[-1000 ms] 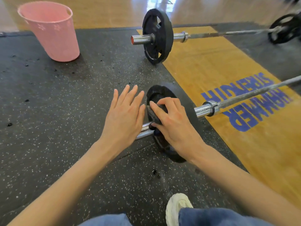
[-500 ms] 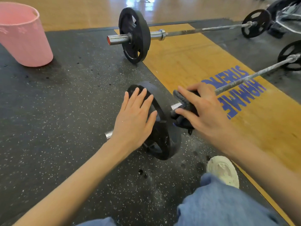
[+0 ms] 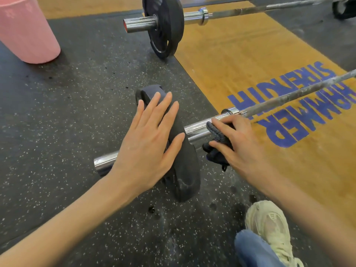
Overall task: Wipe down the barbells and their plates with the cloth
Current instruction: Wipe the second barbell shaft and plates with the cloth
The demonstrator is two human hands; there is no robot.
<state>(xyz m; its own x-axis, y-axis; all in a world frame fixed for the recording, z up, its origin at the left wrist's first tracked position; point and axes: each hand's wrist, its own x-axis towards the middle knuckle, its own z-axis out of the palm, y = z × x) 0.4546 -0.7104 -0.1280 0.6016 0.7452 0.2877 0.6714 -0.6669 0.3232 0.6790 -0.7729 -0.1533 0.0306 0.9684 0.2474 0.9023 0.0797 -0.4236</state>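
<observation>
The near barbell (image 3: 200, 126) lies across the floor with a black plate (image 3: 185, 170) standing on its chrome sleeve. My left hand (image 3: 148, 145) lies flat with straight fingers against the plate's outer face. My right hand (image 3: 237, 145) grips a dark blue cloth (image 3: 217, 135) and presses it on the sleeve just inside the plate. The chalky shaft (image 3: 300, 93) runs off to the right. A second barbell (image 3: 194, 16) with its own black plate (image 3: 163, 26) lies farther back.
A pink bucket (image 3: 27, 31) stands at the upper left on the speckled black rubber floor (image 3: 67, 116). A wooden platform (image 3: 240, 60) with blue lettering lies to the right. My beige shoe (image 3: 269, 226) and jeans knee (image 3: 254, 249) are at the bottom right.
My right hand carried the cloth from the plate's outer face over to the sleeve on its inner side. My left hand settled flat on the plate. The view shifted left.
</observation>
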